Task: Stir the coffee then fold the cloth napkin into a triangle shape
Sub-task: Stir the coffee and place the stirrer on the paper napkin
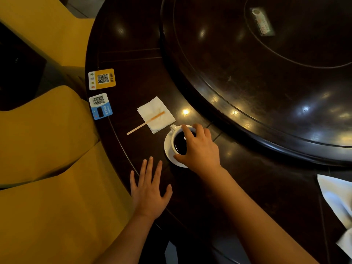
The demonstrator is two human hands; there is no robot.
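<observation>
A white cup (173, 128) full of dark coffee (180, 143) stands on a white saucer (168, 149) near the table's front edge. My right hand (200, 149) grips the cup's rim from above, fingers spread around it. My left hand (149, 189) lies flat and open on the table edge, just below and left of the saucer, holding nothing. A wooden stir stick (145, 122) rests with its wet end on a small stained white paper napkin (156, 114) beyond the cup. A white cloth napkin (337, 199) lies crumpled at the right edge.
The dark round table (133, 145) carries a large raised turntable (266, 82) at the back right. Two QR code stickers, yellow (102, 79) and blue (101, 106), sit at the left rim. Yellow upholstered chairs (47, 149) stand to the left.
</observation>
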